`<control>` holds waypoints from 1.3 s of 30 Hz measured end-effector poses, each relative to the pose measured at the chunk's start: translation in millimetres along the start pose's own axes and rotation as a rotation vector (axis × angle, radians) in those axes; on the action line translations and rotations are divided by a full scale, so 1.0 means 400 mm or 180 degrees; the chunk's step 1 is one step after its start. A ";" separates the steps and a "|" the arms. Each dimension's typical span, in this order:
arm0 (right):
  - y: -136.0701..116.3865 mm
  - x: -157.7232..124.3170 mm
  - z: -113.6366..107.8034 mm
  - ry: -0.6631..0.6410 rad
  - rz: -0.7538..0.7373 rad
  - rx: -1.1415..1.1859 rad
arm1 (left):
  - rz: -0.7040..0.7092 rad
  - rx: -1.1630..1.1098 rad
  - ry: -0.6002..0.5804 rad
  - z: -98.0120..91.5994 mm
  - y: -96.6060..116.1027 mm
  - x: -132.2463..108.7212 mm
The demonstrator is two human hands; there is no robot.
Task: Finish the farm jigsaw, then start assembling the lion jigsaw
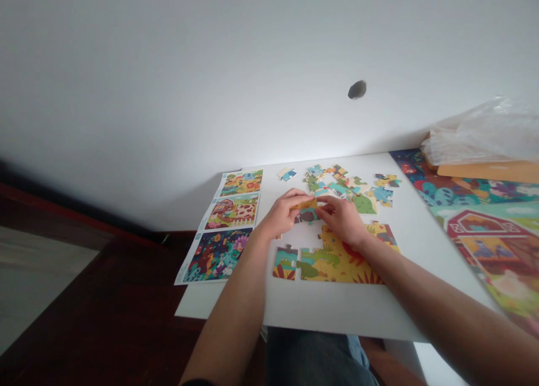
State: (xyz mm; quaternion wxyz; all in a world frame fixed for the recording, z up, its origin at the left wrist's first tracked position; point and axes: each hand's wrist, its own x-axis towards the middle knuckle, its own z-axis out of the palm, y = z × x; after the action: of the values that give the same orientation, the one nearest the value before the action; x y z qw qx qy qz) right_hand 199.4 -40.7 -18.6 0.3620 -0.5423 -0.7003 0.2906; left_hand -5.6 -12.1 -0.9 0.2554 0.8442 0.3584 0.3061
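Note:
Between my two hands are small jigsaw puzzle pieces [307,215], yellow on top with a dark grey shape on teal below. My left hand [283,213] grips their left side, fingers curled over the upper edge. At the right side, my right hand [343,220] pinches the same pieces with thumb and fingers. Just below lies a partly joined puzzle [337,258] with a green crocodile on yellow ground, partly covered by my right forearm. A frog piece [286,262] sits at its left end with a narrow gap between them.
Several loose puzzle pieces [332,178] lie in a heap behind my hands, and a blue-and-cream piece [287,174] lies apart. A picture sheet [229,215] is at the left. Finished puzzles [492,223] and a clear plastic bag [484,131] stand right. A white wall [252,94] closes off the back.

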 end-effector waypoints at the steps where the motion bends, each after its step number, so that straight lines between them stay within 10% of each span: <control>1: 0.000 0.000 0.000 -0.0016 0.0021 0.0022 | 0.0018 0.0006 0.0009 0.001 -0.004 0.000; 19: 0.007 0.003 0.007 -0.0124 0.0203 0.0182 | 0.0100 -0.0126 0.0140 0.013 -0.035 0.005; 39: 0.000 -0.005 -0.025 -0.0182 -0.0095 -0.1628 | 0.0014 0.0695 -0.0289 0.010 -0.072 -0.001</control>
State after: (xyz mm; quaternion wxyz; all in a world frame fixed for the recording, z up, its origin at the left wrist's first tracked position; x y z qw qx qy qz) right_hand 208.0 -42.7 -13.1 0.1973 -0.5974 -0.7689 0.1139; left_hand -16.0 4.2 -22.7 0.1772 0.8807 0.3759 0.2272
